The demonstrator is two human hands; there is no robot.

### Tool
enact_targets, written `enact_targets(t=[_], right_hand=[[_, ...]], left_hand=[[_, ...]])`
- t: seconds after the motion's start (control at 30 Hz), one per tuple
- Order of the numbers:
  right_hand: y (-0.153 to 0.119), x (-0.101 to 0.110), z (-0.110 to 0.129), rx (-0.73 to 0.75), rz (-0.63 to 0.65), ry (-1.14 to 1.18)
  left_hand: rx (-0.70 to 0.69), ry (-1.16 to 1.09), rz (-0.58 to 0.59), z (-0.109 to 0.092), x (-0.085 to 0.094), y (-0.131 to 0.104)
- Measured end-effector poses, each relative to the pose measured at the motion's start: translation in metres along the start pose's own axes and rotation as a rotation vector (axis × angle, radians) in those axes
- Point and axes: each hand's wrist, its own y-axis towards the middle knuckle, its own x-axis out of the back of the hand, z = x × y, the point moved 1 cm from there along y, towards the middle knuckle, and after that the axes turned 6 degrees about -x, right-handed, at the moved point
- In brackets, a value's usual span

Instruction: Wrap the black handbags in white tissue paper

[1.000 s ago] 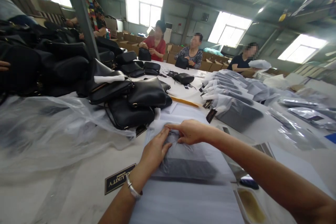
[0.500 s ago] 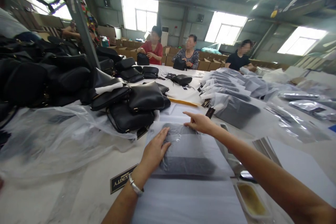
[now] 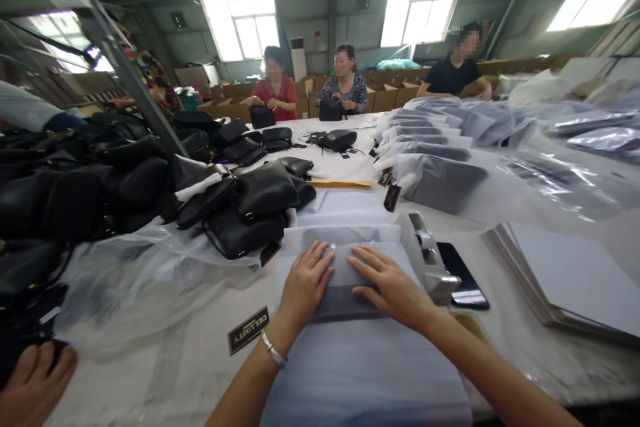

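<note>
White tissue paper [image 3: 370, 360] lies on the table in front of me, folded over a flat dark item that shows through as grey. My left hand [image 3: 309, 280] rests flat on the left part of this wrapping, fingers stretched out. On its right part lies my right hand [image 3: 387, 280], fingers spread and pointing inward. A small shiny piece, perhaps clear tape, sits between the fingertips. Left of the paper is a black hang tag [image 3: 249, 330] lettered DELUXITY. A tape dispenser [image 3: 425, 257] stands just beyond my right hand.
Black bags [image 3: 267, 190] pile up at left beside crumpled clear plastic [image 3: 165, 287]. Wrapped bags [image 3: 440, 180] line the back right. A phone [image 3: 463, 277] and stacked grey boards [image 3: 565, 280] lie right. A co-worker's hand [image 3: 37, 380] is at lower left; several people sit opposite.
My right hand has moved from a pointing pose at the paper's far edge to lying spread on the wrapping. The tape dispenser and phone now show. A co-worker's hand has come in at lower left.
</note>
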Motion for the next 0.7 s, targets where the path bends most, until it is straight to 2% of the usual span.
enact_targets(t=[0.13,0.27,0.5,0.7], right_hand=[[-0.002,-0.013,0.002,-0.005,-0.023,-0.061],[-0.002,-0.016,0.004,-0.031,-0.052,-0.086],[0.021,-0.019,0.008,-0.051,-0.058,-0.116],[0.026,-0.025,0.003,-0.04,-0.029,-0.101]], left_hand=[[0.038,-0.005,-0.001,-0.001,0.002,-0.01],[0.063,0.005,-0.004,-0.003,0.005,-0.009],[0.033,0.126,0.094,0.001,0.002,0.0],[0.011,0.116,0.08,0.001,0.008,-0.005]])
